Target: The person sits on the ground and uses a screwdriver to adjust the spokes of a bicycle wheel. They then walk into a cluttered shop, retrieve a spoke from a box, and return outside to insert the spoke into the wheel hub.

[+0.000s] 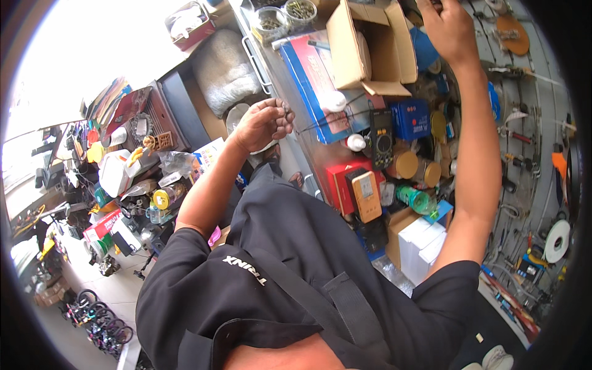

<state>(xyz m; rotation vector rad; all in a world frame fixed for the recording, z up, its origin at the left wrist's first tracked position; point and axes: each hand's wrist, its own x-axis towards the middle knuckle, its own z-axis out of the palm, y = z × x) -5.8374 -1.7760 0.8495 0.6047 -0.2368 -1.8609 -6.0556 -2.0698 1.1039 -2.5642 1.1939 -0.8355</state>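
My left hand [264, 125] is raised beside the front edge of the workbench, its fingers curled together. A tiny dark thing may sit at its fingertips, too small to name. My right arm stretches over the right side of the bench, with my right hand [449, 29] at the top edge of the view. Its fingers are bent inward and partly cut off, so what they grip, if anything, is hidden. Nearest to the right hand is an open cardboard box [345, 52]. A black multimeter [381, 139] lies on the bench between the two arms.
Clear tubs of small metal parts [300, 10] stand at the far end. A blue box [410, 120], brown-lidded jars [406, 164], a yellow-faced device [366, 196] and a green bottle [416, 200] crowd the bench. Tools hang on the wall panel [524, 123] at right. Clutter fills the left side.
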